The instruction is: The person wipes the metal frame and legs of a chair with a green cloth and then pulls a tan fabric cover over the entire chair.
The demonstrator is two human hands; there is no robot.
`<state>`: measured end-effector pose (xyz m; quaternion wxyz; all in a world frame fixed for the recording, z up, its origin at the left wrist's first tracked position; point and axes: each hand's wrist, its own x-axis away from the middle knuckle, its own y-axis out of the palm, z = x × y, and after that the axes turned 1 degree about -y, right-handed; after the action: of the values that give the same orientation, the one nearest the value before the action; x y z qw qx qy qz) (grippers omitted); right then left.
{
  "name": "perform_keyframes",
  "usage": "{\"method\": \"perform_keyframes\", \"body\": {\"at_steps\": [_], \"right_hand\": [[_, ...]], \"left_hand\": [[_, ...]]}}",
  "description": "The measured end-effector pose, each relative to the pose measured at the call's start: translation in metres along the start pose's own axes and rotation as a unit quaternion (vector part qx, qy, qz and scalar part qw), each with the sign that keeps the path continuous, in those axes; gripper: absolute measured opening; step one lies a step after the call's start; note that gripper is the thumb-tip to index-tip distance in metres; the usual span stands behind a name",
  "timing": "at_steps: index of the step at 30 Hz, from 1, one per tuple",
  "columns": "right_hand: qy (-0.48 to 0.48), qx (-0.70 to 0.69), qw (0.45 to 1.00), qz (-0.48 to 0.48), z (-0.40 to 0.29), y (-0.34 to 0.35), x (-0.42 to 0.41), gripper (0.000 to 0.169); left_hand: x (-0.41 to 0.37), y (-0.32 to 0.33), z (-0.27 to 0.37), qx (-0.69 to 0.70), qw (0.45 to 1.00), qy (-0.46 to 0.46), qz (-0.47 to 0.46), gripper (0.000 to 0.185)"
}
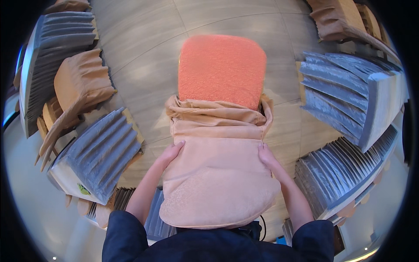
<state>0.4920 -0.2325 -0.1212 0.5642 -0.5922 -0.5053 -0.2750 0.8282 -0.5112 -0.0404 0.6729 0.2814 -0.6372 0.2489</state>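
Note:
A chair with a coral-red padded seat (222, 68) stands before me, its backrest toward my body. The backrest is inside a tan fabric chair cover (219, 163), smooth over the back, with loose cloth bunched in folds around the rear of the seat. My left hand (173, 151) grips the cover's left side edge, thumb on the near face. On the opposite edge, at about the same height, my right hand (266, 154) holds the cover likewise. The fingers of both hands are mostly hidden behind the cloth. The chair's legs are out of sight.
Tables with pleated blue-grey skirts stand left (101, 157) and right (334, 88). Another skirted table (340, 173) is at the lower right. Chairs in tan covers stand at the left (81, 82) and upper right (337, 19). Grey tiled floor (140, 59) surrounds the chair.

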Motion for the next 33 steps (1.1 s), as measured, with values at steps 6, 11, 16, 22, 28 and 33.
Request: {"method": "perform_keyframes", "body": {"at_steps": [6,11,16,22,28,33], "right_hand": [[-0.012,0.002,1.0,-0.01,-0.022,0.007,-0.079,0.055],[0.005,0.008,1.0,0.021,-0.019,0.028,-0.148,0.052],[0.008,-0.033,0.999,0.033,-0.011,0.036,-0.152,0.041],[-0.19,-0.05,0.923,0.331,-0.055,-0.019,-0.123,0.03],[-0.395,0.112,0.88,0.238,-0.107,-0.033,-0.131,0.034],[-0.324,0.164,0.925,0.114,-0.118,-0.019,-0.108,0.042]], "left_hand": [[-0.13,-0.013,-0.025,-0.173,0.963,0.047,0.203,0.073],[-0.26,-0.04,-0.044,-0.271,0.925,0.218,0.151,0.055],[-0.264,-0.041,-0.058,-0.218,0.939,0.187,0.191,0.051],[-0.159,-0.086,0.013,-0.202,0.941,0.062,0.266,0.047],[-0.125,-0.033,0.106,-0.182,0.808,0.442,0.344,0.027],[-0.154,0.028,0.103,-0.48,0.776,0.361,0.194,0.056]]}}
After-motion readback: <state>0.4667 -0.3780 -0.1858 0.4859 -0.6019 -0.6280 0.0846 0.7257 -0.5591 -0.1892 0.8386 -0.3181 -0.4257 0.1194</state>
